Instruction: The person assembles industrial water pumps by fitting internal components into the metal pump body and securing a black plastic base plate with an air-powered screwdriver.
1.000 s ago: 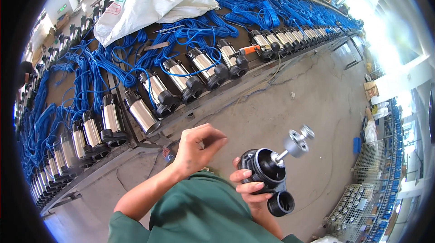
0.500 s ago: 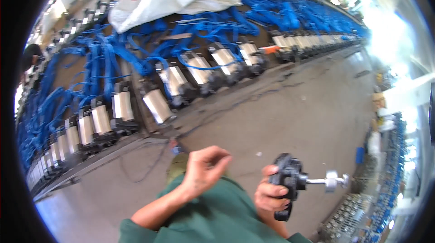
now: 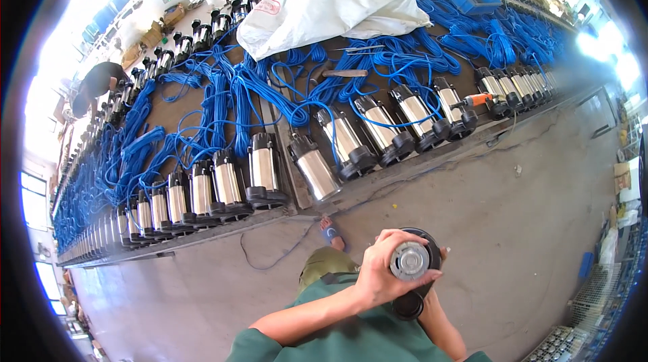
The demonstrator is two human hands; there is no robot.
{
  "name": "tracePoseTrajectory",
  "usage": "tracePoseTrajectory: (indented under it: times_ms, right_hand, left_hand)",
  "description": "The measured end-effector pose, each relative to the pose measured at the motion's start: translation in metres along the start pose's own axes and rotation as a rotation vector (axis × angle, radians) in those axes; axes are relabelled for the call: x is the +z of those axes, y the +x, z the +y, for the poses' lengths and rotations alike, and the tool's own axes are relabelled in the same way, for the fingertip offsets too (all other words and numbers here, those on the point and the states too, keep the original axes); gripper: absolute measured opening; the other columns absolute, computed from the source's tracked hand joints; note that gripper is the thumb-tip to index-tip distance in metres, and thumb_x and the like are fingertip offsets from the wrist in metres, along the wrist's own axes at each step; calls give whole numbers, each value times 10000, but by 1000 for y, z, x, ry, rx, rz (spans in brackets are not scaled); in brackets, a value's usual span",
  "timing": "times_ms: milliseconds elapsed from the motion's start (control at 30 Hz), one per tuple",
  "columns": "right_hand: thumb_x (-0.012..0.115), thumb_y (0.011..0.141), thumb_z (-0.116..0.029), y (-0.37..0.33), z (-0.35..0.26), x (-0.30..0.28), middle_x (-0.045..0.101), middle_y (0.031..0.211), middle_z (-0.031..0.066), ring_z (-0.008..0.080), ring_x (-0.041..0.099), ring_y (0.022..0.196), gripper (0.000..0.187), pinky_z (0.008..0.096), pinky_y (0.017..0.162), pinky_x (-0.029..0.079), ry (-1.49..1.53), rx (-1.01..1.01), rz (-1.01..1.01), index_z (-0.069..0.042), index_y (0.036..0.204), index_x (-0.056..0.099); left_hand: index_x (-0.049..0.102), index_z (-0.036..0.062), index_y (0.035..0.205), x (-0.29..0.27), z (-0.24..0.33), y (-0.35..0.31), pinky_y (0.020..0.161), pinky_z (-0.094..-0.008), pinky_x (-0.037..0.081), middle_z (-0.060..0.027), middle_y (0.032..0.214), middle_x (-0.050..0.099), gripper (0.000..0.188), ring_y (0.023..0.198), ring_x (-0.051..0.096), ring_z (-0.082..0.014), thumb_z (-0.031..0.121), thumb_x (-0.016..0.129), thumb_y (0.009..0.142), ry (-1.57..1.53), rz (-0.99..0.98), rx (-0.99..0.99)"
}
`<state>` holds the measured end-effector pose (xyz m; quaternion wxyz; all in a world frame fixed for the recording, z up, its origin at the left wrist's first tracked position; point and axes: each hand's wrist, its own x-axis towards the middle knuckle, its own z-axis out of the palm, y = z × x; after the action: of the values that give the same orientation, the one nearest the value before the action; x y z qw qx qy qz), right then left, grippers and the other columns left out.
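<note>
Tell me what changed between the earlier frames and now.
The left hand, empty earlier, has moved right and is curled around the silver end of the black housing. That end, earlier pointing rightward, now faces the camera. The right hand, largely hidden, still holds the housing. The white sack and blue cables lie as before.

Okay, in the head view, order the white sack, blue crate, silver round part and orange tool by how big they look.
White sack, largest
Blue crate
Silver round part in your left hand
Orange tool, smallest
</note>
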<state>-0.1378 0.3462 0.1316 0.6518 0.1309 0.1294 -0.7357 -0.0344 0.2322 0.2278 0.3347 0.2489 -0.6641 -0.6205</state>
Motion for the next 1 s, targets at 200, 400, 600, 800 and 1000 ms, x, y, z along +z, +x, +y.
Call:
tracePoseTrajectory:
  times_ms: [200,400,600,800,1000]
  right_hand:
    - [597,786,-774,54,19,4,594,1345,169,337,602,1164,950,464,924,525,-25,-17,115,-74,1423,509]
    - [773,661,-761,90,16,24,440,1410,231,392,515,1116,1230,391,689,482,147,317,-241,-71,1571,313]
    - [866,684,-581,93,1,55,280,1578,330,371,564,1046,1228,471,833,540,-97,341,-234,-50,1597,239]
    - [649,682,0,112,6,-7,411,1534,265,165,529,854,921,384,845,496,42,360,73,-8,1543,322]
    - [617,726,-58,133,3,-98,651,1006,152,292,636,949,647,410,922,525,-87,536,86,65,1353,520]
  left_hand:
    - [624,40,1266,-86,-19,49,1093,-438,422,-119,1360,623,853,1309,535,-255,381,987,574,165,-197,84]
    - [226,-125,1489,-159,-195,88,1040,-537,483,-330,1507,301,1251,1310,462,-468,514,919,667,572,714,-837]
    - [187,-154,1469,-155,-215,155,1032,-477,503,-369,1229,621,1307,1185,628,-460,525,920,626,552,695,-1051]
    - [235,-134,1482,-162,-213,158,1017,-443,505,-325,1265,614,1227,1178,630,-410,368,942,614,506,722,-1061]
    - [612,-19,1260,-231,-172,140,872,-439,601,-156,1114,707,562,948,716,-293,299,801,837,-582,563,-810]
